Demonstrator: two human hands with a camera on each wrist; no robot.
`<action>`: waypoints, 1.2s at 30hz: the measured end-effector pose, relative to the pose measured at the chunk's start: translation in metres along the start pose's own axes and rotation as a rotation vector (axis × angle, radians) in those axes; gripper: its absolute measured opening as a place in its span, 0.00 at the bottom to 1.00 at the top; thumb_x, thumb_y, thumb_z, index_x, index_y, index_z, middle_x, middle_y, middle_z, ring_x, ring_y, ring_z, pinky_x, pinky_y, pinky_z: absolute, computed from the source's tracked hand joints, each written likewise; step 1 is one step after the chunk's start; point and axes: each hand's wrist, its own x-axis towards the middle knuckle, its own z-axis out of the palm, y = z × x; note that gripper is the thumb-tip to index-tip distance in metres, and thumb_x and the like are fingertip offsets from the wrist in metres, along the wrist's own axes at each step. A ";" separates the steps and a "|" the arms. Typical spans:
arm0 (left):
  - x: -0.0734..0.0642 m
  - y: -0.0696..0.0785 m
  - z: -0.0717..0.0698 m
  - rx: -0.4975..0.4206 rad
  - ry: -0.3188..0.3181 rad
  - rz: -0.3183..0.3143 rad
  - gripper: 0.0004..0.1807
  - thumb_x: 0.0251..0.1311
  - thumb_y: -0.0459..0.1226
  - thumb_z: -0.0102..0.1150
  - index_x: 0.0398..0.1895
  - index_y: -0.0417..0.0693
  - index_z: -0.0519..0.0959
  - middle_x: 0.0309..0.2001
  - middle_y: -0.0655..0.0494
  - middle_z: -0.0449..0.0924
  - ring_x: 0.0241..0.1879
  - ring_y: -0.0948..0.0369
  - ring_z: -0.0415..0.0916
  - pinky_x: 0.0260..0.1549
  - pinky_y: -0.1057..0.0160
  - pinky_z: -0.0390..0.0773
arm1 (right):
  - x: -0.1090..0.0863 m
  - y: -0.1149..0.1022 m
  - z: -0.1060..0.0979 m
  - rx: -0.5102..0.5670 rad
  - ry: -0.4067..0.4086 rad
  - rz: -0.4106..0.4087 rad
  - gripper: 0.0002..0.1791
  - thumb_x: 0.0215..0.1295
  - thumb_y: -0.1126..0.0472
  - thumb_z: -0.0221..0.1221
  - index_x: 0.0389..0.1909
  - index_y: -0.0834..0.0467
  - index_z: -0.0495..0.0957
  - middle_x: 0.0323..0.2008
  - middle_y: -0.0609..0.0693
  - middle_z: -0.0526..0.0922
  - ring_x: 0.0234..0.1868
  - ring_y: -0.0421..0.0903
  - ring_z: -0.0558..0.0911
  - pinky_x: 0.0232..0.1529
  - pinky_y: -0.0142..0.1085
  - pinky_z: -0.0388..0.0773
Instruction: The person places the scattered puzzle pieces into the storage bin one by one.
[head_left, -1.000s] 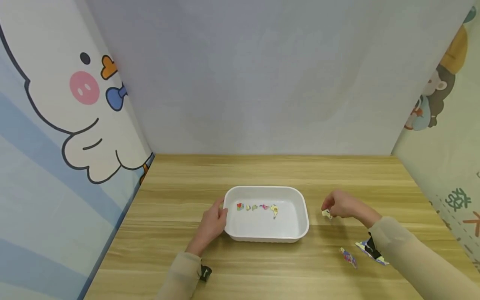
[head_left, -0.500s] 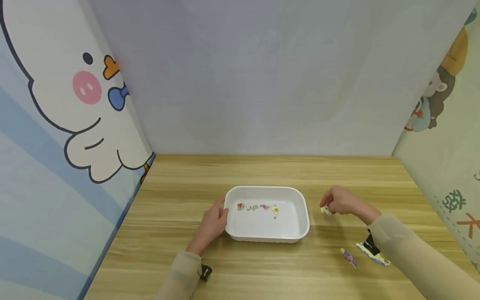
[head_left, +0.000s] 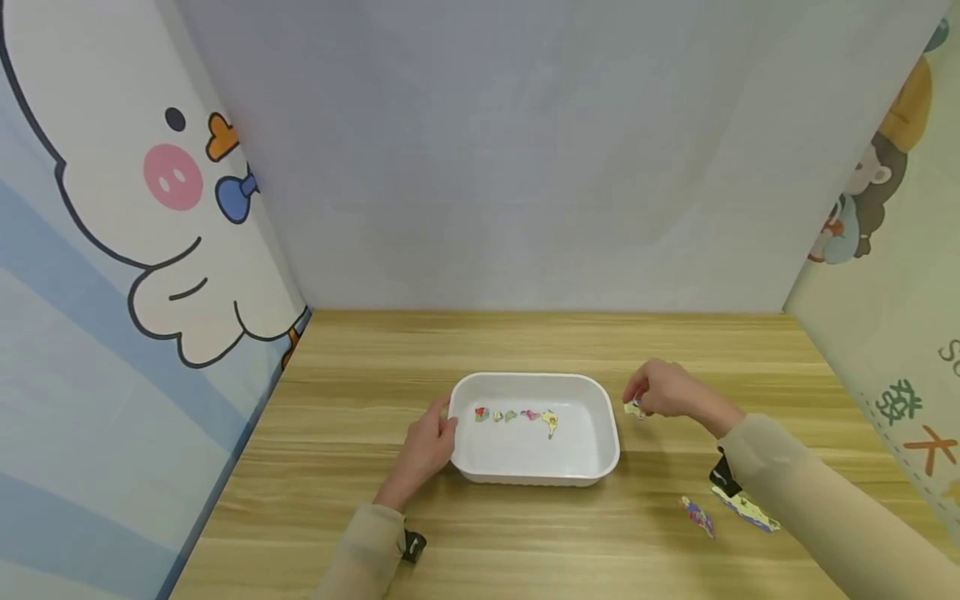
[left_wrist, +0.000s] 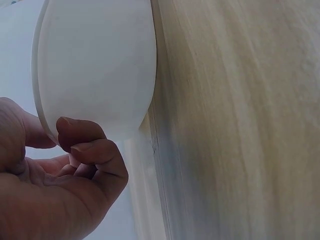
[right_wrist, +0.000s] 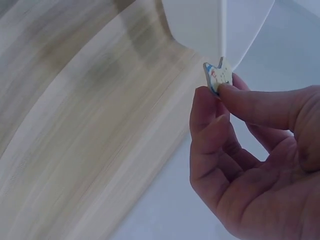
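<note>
A white rectangular tray (head_left: 536, 477) stands on the wooden table. Gripping its left rim is my left hand (head_left: 426, 443), thumb on the rim and fingers curled against the outside wall, as the left wrist view (left_wrist: 75, 180) shows. My right hand (head_left: 667, 390) is just right of the tray and pinches a small puzzle piece (right_wrist: 220, 76) between thumb and index finger. That piece is pale yellow with blue and red print and a notched edge. Inside the tray several small printed pieces lie in a row, among them a red-and-green one (head_left: 482, 414) and a larger yellow one (head_left: 551, 423).
Two more pieces lie on the table (head_left: 570, 550) at the front right: a narrow purple-and-red one (head_left: 697, 517) and a long yellow-and-blue one (head_left: 746, 508) beside the right sleeve. A grey-white wall panel (head_left: 525, 167) rises behind the table, with printed panels on both sides.
My right hand has moved left and slightly away from me with the puzzle piece, closer to the tray's right wall. The left hand and tray have stayed put.
</note>
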 end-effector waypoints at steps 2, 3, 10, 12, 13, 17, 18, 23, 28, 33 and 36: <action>0.000 0.000 0.000 0.004 0.000 0.000 0.24 0.67 0.37 0.46 0.65 0.43 0.64 0.25 0.52 0.73 0.21 0.61 0.69 0.20 0.66 0.70 | 0.002 -0.003 0.000 -0.001 -0.004 -0.003 0.18 0.41 0.77 0.51 0.32 0.63 0.83 0.27 0.52 0.81 0.22 0.41 0.74 0.20 0.31 0.69; 0.000 0.001 0.000 0.005 0.001 -0.002 0.24 0.67 0.37 0.46 0.65 0.43 0.64 0.24 0.52 0.73 0.21 0.61 0.69 0.20 0.66 0.70 | 0.003 -0.005 0.000 -0.003 -0.004 -0.004 0.18 0.41 0.77 0.51 0.32 0.63 0.83 0.27 0.52 0.81 0.22 0.41 0.74 0.20 0.31 0.69; 0.000 0.001 0.000 0.002 0.007 0.000 0.24 0.67 0.36 0.46 0.65 0.43 0.64 0.24 0.52 0.73 0.21 0.61 0.70 0.20 0.66 0.70 | 0.010 -0.020 0.004 0.028 -0.019 0.022 0.18 0.44 0.77 0.50 0.33 0.62 0.82 0.26 0.51 0.80 0.22 0.43 0.76 0.19 0.30 0.70; -0.001 0.001 0.000 0.003 0.009 0.005 0.24 0.67 0.36 0.46 0.65 0.42 0.64 0.24 0.52 0.74 0.21 0.61 0.70 0.20 0.66 0.71 | 0.013 -0.024 0.006 0.022 -0.023 0.030 0.17 0.44 0.77 0.50 0.33 0.62 0.82 0.25 0.51 0.80 0.21 0.43 0.76 0.19 0.30 0.70; -0.001 0.001 0.000 0.005 0.010 0.002 0.24 0.67 0.36 0.46 0.65 0.42 0.64 0.25 0.52 0.74 0.21 0.61 0.70 0.20 0.66 0.71 | 0.015 -0.026 0.008 0.016 -0.023 0.034 0.17 0.45 0.77 0.50 0.32 0.61 0.82 0.24 0.50 0.79 0.21 0.43 0.75 0.19 0.30 0.70; -0.001 0.000 0.000 0.000 0.009 -0.007 0.24 0.67 0.36 0.46 0.65 0.43 0.64 0.24 0.52 0.74 0.21 0.61 0.70 0.20 0.66 0.70 | 0.021 -0.035 0.013 0.026 -0.031 0.051 0.16 0.47 0.77 0.50 0.33 0.61 0.82 0.24 0.50 0.78 0.22 0.43 0.75 0.21 0.33 0.75; -0.001 -0.001 0.000 -0.004 0.007 -0.016 0.23 0.67 0.37 0.46 0.65 0.44 0.64 0.24 0.53 0.73 0.21 0.61 0.69 0.20 0.66 0.70 | 0.022 -0.037 0.014 0.031 -0.033 0.058 0.16 0.47 0.76 0.51 0.33 0.61 0.82 0.25 0.51 0.78 0.23 0.43 0.76 0.22 0.34 0.76; 0.000 0.000 0.000 -0.029 -0.004 -0.010 0.24 0.67 0.37 0.46 0.66 0.44 0.63 0.24 0.52 0.73 0.21 0.61 0.69 0.19 0.65 0.70 | 0.027 -0.045 0.017 0.041 -0.042 0.078 0.15 0.50 0.76 0.51 0.35 0.61 0.82 0.26 0.52 0.77 0.24 0.44 0.75 0.24 0.36 0.78; 0.000 -0.001 0.000 -0.030 0.006 0.005 0.23 0.67 0.36 0.46 0.65 0.43 0.64 0.24 0.51 0.74 0.21 0.61 0.70 0.20 0.65 0.71 | 0.032 -0.049 0.020 0.047 -0.049 0.079 0.15 0.49 0.77 0.52 0.35 0.62 0.82 0.27 0.53 0.77 0.25 0.45 0.76 0.22 0.35 0.78; 0.001 -0.002 0.000 -0.023 0.008 0.010 0.23 0.67 0.36 0.47 0.64 0.44 0.65 0.22 0.53 0.72 0.20 0.62 0.69 0.20 0.65 0.70 | 0.036 -0.050 0.026 0.030 -0.032 0.073 0.16 0.47 0.78 0.52 0.34 0.63 0.82 0.27 0.54 0.77 0.25 0.48 0.79 0.19 0.33 0.77; 0.001 -0.003 0.000 -0.023 0.005 0.012 0.23 0.67 0.36 0.47 0.64 0.45 0.65 0.22 0.54 0.72 0.20 0.62 0.69 0.19 0.65 0.70 | 0.038 -0.051 0.029 0.024 -0.024 0.080 0.16 0.46 0.79 0.53 0.34 0.63 0.82 0.27 0.54 0.77 0.24 0.48 0.79 0.19 0.33 0.77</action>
